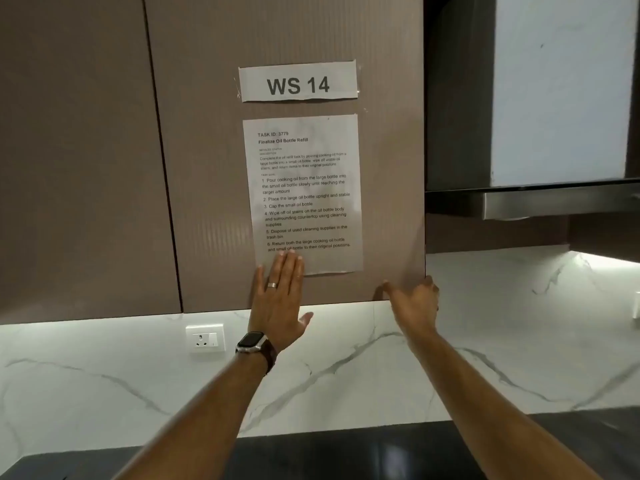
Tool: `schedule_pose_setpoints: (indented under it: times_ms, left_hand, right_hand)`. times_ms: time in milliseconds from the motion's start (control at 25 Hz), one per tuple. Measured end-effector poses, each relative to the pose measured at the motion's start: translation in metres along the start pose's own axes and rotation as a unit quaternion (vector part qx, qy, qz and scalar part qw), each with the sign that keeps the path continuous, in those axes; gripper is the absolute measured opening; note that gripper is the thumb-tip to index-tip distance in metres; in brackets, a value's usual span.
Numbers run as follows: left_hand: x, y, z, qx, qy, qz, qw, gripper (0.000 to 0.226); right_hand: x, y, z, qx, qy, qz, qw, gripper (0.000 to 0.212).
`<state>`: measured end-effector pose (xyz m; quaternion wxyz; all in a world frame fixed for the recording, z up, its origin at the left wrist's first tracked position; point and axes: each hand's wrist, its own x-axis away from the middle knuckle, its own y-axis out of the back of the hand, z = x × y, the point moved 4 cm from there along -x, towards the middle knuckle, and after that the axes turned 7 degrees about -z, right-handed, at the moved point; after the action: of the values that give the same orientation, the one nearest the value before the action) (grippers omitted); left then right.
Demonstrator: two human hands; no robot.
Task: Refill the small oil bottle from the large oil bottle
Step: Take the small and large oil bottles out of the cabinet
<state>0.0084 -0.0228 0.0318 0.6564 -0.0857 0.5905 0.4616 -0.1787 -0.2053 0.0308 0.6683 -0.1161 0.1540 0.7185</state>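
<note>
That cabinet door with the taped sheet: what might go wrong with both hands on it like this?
The right hand grips the lower corner of the cabinet door, so the door may swing toward the person's head. The left hand lies flat on the instruction sheet; pressing could tear or loosen it. Neither oil bottle is in view, so pouring cannot start yet.

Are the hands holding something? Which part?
The right hand grips the cabinet door at its lower right corner. The left hand lies flat against the door, holding nothing.
</note>
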Motion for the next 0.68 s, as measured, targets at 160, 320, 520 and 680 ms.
schedule_pose_setpoints:
  times_ms: [160, 320, 520, 680]
  left_hand:
    - [-0.016, 0.011, -0.019, -0.052, -0.023, -0.012, 0.998, 0.120]
    - [-0.030, 0.007, -0.028, -0.126, -0.104, 0.015, 0.987, 0.126]
    - [-0.018, 0.005, -0.035, -0.094, -0.052, -0.006, 0.994, 0.120]
    - [-0.005, 0.018, -0.038, -0.067, -0.052, -0.040, 0.996, 0.106]
  right_hand:
    - [-0.012, 0.001, -0.003, 0.018, -0.070, 0.000, 0.997, 0.080]
    - [-0.016, 0.002, 0.002, 0.017, -0.085, 0.005, 0.996, 0.079]
    - [-0.013, 0.021, -0.006, -0.027, -0.039, 0.017, 0.999, 0.057]
    - [0.022, 0.048, -0.012, -0.117, -0.006, 0.063, 0.991, 0.058]
